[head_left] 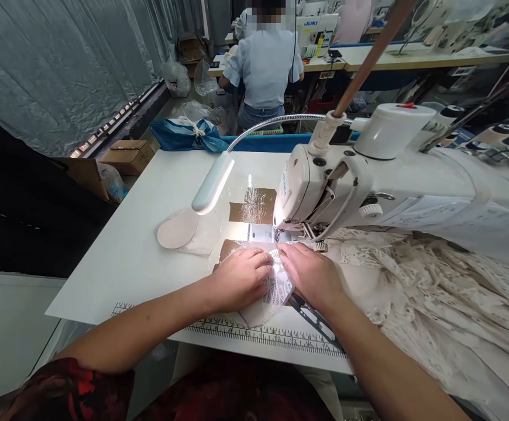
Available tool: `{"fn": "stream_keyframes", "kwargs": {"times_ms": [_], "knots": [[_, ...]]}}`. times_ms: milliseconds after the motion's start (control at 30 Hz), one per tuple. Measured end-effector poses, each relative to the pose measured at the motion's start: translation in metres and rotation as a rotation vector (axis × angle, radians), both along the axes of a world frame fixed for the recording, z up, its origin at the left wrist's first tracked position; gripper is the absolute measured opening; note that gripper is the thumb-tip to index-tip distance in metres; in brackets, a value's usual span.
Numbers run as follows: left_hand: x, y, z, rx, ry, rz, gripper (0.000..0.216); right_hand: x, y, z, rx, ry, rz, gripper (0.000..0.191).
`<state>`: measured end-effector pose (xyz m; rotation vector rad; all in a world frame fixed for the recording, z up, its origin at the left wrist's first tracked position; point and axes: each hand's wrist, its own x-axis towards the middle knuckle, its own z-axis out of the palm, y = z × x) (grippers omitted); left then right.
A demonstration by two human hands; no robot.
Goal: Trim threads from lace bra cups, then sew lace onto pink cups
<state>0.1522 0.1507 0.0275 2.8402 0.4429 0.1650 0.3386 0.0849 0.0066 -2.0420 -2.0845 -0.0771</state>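
A piece of white lace fabric (279,287) lies on the table just in front of the needle of a white sewing machine (296,187). My left hand (243,279) presses on its left side, fingers together and bent over the cloth. From the right, my right hand (310,272) grips the lace with its fingertips near the presser foot; the thumb is mostly hidden. Dark metal scissors (313,320) lie partly under my right hand and wrist. A heap of cream lace fabric (395,280) spreads right of that hand.
A lit lamp (213,184) on a bendable neck hangs over the white table (127,257). An oval pale piece (178,229) lies at left on clear film. Printed ruler marks (263,334) run along the front edge. Beyond, a person (265,70) sits facing away.
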Motion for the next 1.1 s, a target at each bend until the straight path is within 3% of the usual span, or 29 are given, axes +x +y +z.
{"fn": "stream_keyframes", "kwargs": {"times_ms": [300,400,467,533,633,700,733,833,900,967,1100], "knots": [[-0.002,-0.001,-0.006,-0.011,-0.019,0.01,0.029,-0.004,0.007,-0.002,-0.049,-0.172,0.004,0.026],[-0.004,-0.001,-0.007,-0.027,-0.032,0.008,0.03,-0.001,0.005,-0.001,-0.021,-0.095,-0.062,0.025],[-0.005,0.0,-0.007,-0.033,-0.047,0.002,0.029,0.005,-0.002,0.005,-0.005,0.074,-0.07,0.027],[-0.006,0.001,-0.007,-0.038,-0.056,-0.002,0.029,0.014,-0.012,0.015,-0.1,0.367,0.096,0.031],[-0.006,0.006,-0.005,-0.056,-0.048,-0.003,0.029,0.026,-0.025,0.031,-0.532,0.791,0.543,0.04],[-0.005,0.009,-0.002,-0.066,-0.031,-0.007,0.029,0.029,-0.026,0.038,-0.697,0.893,0.605,0.042],[-0.004,0.011,-0.001,-0.066,-0.024,-0.012,0.028,0.029,-0.025,0.039,-0.672,0.896,0.545,0.043],[-0.002,0.016,0.002,-0.053,-0.021,-0.03,0.029,0.022,-0.015,0.033,-0.327,0.735,0.28,0.039],[0.0,0.02,0.003,-0.044,-0.042,-0.042,0.033,0.017,-0.009,0.024,-0.132,0.536,0.219,0.026],[0.002,0.023,0.002,-0.038,-0.064,-0.041,0.037,0.012,-0.005,0.015,-0.07,0.325,0.219,0.028],[0.005,0.027,-0.005,0.018,-0.036,-0.001,0.038,0.005,-0.004,0.006,-0.137,-0.006,0.151,0.036]]}}
